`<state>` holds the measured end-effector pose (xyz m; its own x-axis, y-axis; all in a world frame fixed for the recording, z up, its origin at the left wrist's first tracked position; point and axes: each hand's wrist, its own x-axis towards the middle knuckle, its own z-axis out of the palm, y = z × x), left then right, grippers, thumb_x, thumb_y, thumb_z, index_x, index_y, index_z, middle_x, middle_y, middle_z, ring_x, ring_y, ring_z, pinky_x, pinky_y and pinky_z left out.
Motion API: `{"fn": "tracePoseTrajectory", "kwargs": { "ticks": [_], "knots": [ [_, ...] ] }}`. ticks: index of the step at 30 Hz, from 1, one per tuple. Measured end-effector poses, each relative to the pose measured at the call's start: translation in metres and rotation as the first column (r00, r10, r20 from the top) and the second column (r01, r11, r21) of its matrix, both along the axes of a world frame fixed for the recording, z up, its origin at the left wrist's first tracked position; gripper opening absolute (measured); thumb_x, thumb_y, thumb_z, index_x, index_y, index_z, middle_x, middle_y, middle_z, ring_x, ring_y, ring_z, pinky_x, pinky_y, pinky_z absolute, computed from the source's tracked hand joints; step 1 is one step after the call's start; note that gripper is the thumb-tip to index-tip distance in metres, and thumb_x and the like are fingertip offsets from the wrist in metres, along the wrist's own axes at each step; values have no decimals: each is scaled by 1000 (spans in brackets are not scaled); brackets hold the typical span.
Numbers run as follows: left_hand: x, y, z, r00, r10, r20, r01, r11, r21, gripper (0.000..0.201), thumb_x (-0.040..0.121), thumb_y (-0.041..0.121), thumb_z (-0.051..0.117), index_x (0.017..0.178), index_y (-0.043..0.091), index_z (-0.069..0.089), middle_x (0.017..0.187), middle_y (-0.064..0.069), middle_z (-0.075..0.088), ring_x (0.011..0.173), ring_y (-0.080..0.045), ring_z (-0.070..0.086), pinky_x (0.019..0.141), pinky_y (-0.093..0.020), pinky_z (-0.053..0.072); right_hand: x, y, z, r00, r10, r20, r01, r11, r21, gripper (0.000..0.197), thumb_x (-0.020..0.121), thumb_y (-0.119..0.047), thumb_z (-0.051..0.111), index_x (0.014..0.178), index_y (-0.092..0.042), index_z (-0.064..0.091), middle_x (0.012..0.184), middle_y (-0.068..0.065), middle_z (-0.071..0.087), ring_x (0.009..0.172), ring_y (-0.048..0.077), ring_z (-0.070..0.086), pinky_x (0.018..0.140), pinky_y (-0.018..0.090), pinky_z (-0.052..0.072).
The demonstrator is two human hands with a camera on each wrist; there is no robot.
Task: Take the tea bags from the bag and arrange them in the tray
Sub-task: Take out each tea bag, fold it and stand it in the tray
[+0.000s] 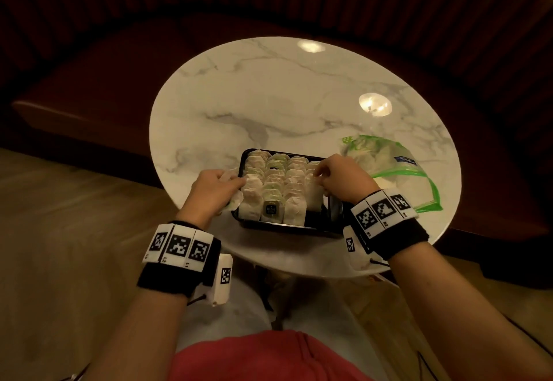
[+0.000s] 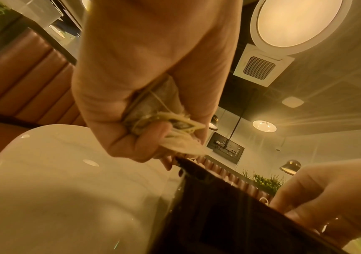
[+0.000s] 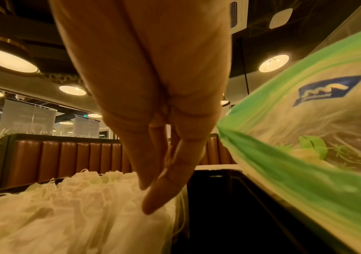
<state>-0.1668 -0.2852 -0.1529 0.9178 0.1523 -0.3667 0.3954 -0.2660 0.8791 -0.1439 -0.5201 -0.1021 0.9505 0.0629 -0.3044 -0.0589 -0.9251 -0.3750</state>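
Tray (image 1: 333,218): black, on the round marble table (image 1: 269,96) close to you, three rows of tea bags (image 1: 273,183) standing full, the fourth row on the right part filled with bare floor at its near end. Right hand (image 1: 338,177): fingers (image 3: 164,189) long and close together, tips down on the last bag of that fourth row; whether they pinch it cannot be told. Settle it upright against its neighbour, then fill toward you. Left hand (image 2: 131,86): at the tray's left rim, fingers curled round a small bundle of spare tea bags (image 2: 153,110); pass them one at a time, strings tucked. Bag (image 1: 389,165): clear with green edging, lying just right of the tray, some stock inside.
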Motion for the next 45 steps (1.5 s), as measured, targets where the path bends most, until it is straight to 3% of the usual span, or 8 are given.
{"fn": "tracePoseTrajectory", "kwargs": {
  "ticks": [8,12,17,21,24,32,39,45],
  "knots": [
    [2,1,-6,999,-36,-30,38,997,73,14,84,22,70,71,17,66,61,-3,57,62,-22,50,58,-28,37,-29,-4,11,999,34,-15,-34,999,29,24,89,1,48,91,-15,67,97,8,66,88,22,64,78,32,52],
    [3,1,-9,999,-40,-29,42,996,77,12,85,21,70,74,16,66,64,-3,58,66,-22,53,64,-29,39,-37,-2,2,978,116,-172,-133,987,-91,28,92,-5,51,109,-12,71,110,10,68,100,24,64,84,31,50],
    [3,2,-8,998,-54,-18,55,995,85,6,87,22,69,85,16,67,66,0,57,68,-21,52,61,-27,38,-40,-6,0,993,118,-11,-118,993,7,34,93,-1,48,118,-13,67,125,8,60,111,24,57,83,22,40],
    [4,2,-10,998,-63,-27,66,993,100,7,86,25,69,89,19,68,70,1,59,71,-21,54,63,-27,41,-42,-11,7,991,76,110,-91,986,139,36,88,8,46,108,-12,68,119,0,57,90,12,54,67,6,37],
    [3,3,-10,997,-67,-23,69,993,100,5,87,24,68,85,20,67,73,-1,61,73,-22,56,65,-29,43,-41,-15,11,992,57,112,-67,994,86,29,91,2,49,104,-13,70,109,4,65,90,13,58,73,15,41],
    [1,3,-7,996,-89,-15,90,989,115,11,87,24,67,77,19,65,68,-2,58,64,-21,51,53,-25,39,-40,0,-3,936,156,-317,-228,952,-206,33,92,-10,50,121,-12,67,124,11,63,112,28,59,90,33,48],
    [0,3,-4,995,-99,-20,101,989,109,9,88,26,67,92,18,67,76,-3,60,70,-20,53,54,-25,40,-36,1,-8,940,181,-290,-243,951,-193,44,94,-5,46,137,-14,54,135,11,56,125,28,51,97,31,41],
    [0,2,-4,996,-90,-16,91,989,116,6,89,26,66,93,21,67,77,-2,61,73,-23,54,55,-26,41,-36,-2,-13,934,198,-296,-253,954,-162,43,92,-4,47,127,-23,64,133,6,59,123,25,53,97,31,43]
  ]
}}
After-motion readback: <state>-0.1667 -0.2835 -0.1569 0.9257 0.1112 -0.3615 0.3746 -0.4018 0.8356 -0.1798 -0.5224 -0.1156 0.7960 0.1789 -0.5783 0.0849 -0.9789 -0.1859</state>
